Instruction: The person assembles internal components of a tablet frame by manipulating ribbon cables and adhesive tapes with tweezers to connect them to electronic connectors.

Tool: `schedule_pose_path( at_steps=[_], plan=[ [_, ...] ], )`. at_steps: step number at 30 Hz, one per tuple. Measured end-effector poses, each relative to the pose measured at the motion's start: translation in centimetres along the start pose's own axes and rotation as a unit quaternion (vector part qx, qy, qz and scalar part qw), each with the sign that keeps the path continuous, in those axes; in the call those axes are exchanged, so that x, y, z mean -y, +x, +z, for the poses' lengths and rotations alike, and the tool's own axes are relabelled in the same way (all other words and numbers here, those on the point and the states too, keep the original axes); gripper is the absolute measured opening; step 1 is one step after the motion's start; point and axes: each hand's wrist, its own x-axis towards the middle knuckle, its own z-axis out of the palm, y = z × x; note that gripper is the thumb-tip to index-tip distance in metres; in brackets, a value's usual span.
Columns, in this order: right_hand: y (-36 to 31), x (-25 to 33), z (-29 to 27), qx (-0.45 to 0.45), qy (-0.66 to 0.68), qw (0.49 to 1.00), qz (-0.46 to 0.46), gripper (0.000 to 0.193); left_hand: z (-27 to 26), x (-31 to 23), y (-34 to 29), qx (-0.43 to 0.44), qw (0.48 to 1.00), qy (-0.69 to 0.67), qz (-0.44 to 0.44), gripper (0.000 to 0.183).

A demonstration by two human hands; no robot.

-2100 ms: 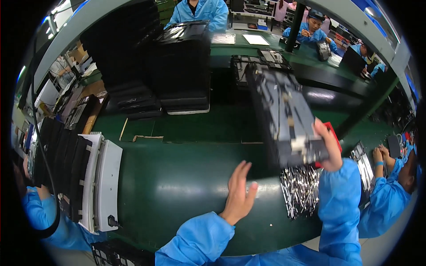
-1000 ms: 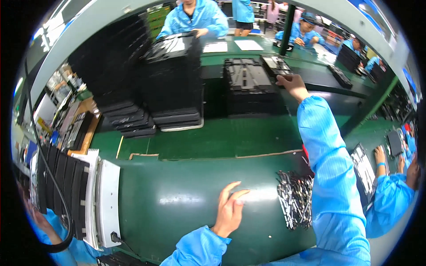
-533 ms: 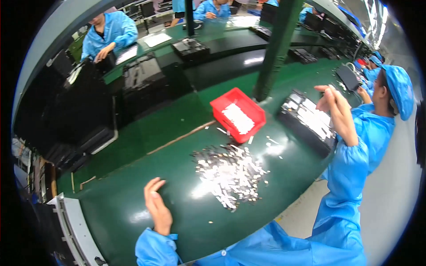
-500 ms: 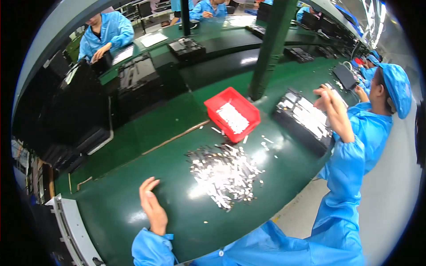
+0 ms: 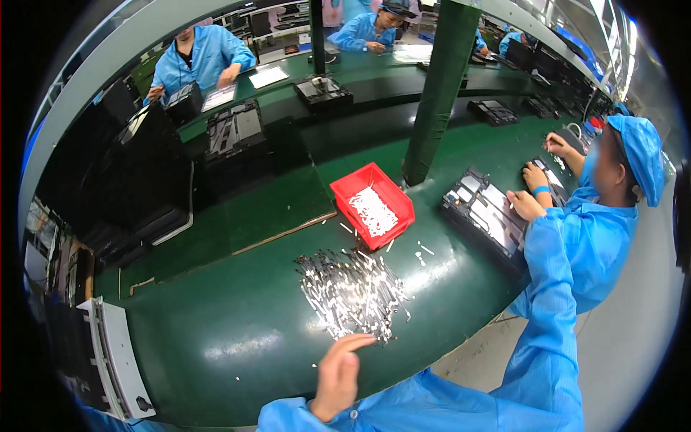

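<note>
Lower in the frame than half a second ago, the right hand [image 5: 527, 207] now sits at the right-hand edge of the black flat unit [image 5: 491, 216] instead of being raised over its far end, while the left hand [image 5: 338, 374] is beside the near edge of the pile of thin strips [image 5: 353, 295] rather than well to its left.

The unit lies at the right of the frame on the desk [image 5: 187, 324], face up, its silver panels showing. The right fingers are curled at its edge; whether they pinch anything cannot be told. The left fingers are loosely parted, the thumb apart, with nothing in them.

The unit looks stiff and fairly thick, probably of moderate weight; its smooth silver panels may be slippery and easily marked, so the dark outer rim, taken at opposite edges, seems the safer hold. The strips look light, thin and bendable, easier lifted by an end than scooped. White pieces [image 5: 374, 212] in the red bin [image 5: 400, 225] at the centre appear lighter yet.

No brand, label or writing is legible; any print on the white sheet [image 5: 268, 77] at the upper left is too small to make out.
</note>
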Motion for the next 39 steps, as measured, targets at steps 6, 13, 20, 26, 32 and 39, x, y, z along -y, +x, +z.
schedule_pose_path(
  at_steps=[6,13,20,26,32,39],
  plan=[
    [-8.5,2.9,-0.6,0.051,0.008,0.998,-0.042,0.031,5.1,1.2,2.4,0.126,0.974,-0.155,-0.11,0.042],
    [-18.9,9.3,-0.8,0.02,0.044,0.999,-0.015,0.026,12.4,1.0,4.5,0.119,0.929,-0.268,-0.227,0.05],
    [-23.2,11.2,0.0,-0.03,0.096,0.993,0.06,0.026,12.5,0.4,6.1,0.038,0.759,-0.459,-0.461,0.084],
    [-27.4,12.2,0.8,0.029,0.198,0.977,0.077,0.028,13.7,1.8,2.3,0.04,0.911,-0.281,-0.3,0.061],
    [-29.6,15.2,0.8,0.028,0.21,0.972,0.103,0.029,10.6,-0.6,1.0,0.076,0.925,-0.306,-0.213,0.065],
    [-29.8,21.1,-2.0,0.076,0.431,0.899,0.015,0.032,0.1,-4.6,-4.8,-0.032,0.947,-0.283,-0.15,0.074]
  ],
)
